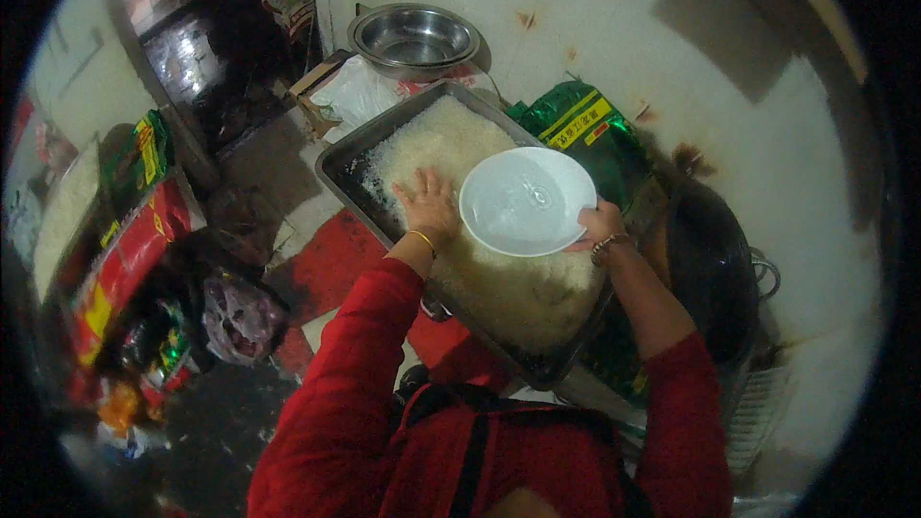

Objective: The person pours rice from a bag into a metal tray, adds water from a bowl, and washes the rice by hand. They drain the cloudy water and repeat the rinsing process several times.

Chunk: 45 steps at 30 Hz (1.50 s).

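Pinches a smooth, round white bowl with the right grip; rests the left grip, spread, on grainy rice in a rectangular metal tray.

From my remote seat, I have the red-sleeved left arm extended forward, its bare left hand palm down, fingers spread. My red-sleeved right arm angles forward and inward, forearm exposed, its bare right hand gripping.
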{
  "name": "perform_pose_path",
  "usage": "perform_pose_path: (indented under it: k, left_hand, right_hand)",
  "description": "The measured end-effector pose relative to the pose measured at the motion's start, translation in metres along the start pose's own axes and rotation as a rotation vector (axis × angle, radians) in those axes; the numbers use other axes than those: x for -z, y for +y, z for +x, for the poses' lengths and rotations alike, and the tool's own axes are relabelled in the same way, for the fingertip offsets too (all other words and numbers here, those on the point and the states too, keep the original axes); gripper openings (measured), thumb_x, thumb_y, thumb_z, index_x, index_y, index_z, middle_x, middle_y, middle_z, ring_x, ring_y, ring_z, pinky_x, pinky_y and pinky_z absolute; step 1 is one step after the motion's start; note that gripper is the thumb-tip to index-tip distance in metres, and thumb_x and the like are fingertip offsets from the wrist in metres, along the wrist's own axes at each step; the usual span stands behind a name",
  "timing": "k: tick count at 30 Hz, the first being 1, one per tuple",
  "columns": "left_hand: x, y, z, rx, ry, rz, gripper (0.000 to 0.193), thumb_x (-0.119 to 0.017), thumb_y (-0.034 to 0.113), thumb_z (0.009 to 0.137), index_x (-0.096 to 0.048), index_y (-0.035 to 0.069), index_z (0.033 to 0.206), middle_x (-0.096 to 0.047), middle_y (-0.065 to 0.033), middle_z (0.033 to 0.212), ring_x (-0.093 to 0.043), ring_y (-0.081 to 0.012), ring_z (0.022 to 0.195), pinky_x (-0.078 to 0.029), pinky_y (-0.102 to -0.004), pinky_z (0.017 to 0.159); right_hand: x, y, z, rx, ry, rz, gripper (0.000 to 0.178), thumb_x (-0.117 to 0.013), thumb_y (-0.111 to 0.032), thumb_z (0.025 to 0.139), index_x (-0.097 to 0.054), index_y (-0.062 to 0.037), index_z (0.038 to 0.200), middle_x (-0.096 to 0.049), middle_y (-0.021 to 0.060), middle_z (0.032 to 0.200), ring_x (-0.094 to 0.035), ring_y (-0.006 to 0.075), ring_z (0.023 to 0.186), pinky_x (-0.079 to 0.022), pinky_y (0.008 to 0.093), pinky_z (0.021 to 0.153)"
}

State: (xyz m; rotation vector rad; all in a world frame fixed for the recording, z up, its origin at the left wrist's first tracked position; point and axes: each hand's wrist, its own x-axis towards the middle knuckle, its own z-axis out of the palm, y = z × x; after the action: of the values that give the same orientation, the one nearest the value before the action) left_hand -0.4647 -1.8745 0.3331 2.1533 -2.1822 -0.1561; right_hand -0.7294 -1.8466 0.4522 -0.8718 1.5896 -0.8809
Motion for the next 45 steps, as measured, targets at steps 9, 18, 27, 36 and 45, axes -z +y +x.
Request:
perform_pose_path:
  k: [9, 18, 27, 36, 45]
  left_hand:
    - [0.001, -0.002, 0.004, 0.023, 0.041, -0.086, 0.051, -0.042, 0.030, 0.086, -0.037, 0.012, 0.133, -0.019, -0.0127, 0.146, -0.011, -0.0335, 0.136, -0.007, -0.0708, 0.096]
    - [-0.009, -0.010, 0.010, 0.012, 0.029, -0.112, 0.049, -0.048, 0.029, 0.082, -0.047, 0.008, 0.126, -0.030, -0.0133, 0.139, -0.019, -0.0327, 0.133, -0.016, -0.0654, 0.098]
    - [0.016, -0.018, 0.027, -0.056, 0.174, -0.127, 0.051, -0.049, 0.032, 0.080, -0.043, 0.013, 0.127, -0.037, -0.0113, 0.132, -0.032, -0.0316, 0.125, -0.021, -0.0593, 0.099]
    - [0.003, -0.029, 0.079, -0.059, 0.045, -0.097, 0.054, -0.040, 0.038, 0.086, -0.034, 0.016, 0.135, -0.026, -0.0049, 0.144, -0.021, -0.0330, 0.133, -0.018, -0.0591, 0.101]
    - [0.005, -0.044, 0.065, -0.066, -0.034, 0.027, 0.047, -0.043, 0.035, 0.085, -0.047, 0.013, 0.127, -0.033, -0.0041, 0.139, -0.022, -0.0326, 0.132, -0.014, -0.0601, 0.102]
  right_hand:
    - [-0.016, -0.018, 0.018, 0.058, 0.157, -0.209, 0.041, -0.045, -0.007, 0.071, -0.049, 0.0085, 0.109, -0.059, 0.0253, 0.093, -0.063, 0.0417, 0.072, -0.056, 0.0526, 0.054]
    - [-0.017, -0.022, 0.027, 0.128, 0.126, -0.240, 0.041, -0.042, -0.005, 0.071, -0.049, 0.0077, 0.110, -0.058, 0.0262, 0.095, -0.063, 0.0408, 0.074, -0.056, 0.0503, 0.054]
    - [-0.019, -0.014, 0.073, 0.347, 0.254, -0.584, 0.036, -0.051, -0.011, 0.068, -0.060, 0.0063, 0.099, -0.063, 0.0254, 0.089, -0.064, 0.0366, 0.080, -0.053, 0.0415, 0.066]
    - [-0.043, -0.041, 0.059, 0.487, 0.406, -0.837, 0.035, -0.051, -0.012, 0.066, -0.061, 0.0034, 0.096, -0.062, 0.0248, 0.092, -0.062, 0.0383, 0.082, -0.050, 0.0425, 0.073]
    - [-0.055, -0.050, 0.054, 0.538, 0.535, -0.998, 0.034, -0.052, -0.010, 0.070, -0.059, -0.0041, 0.102, -0.063, 0.0224, 0.084, -0.062, 0.0388, 0.078, -0.051, 0.0457, 0.071]
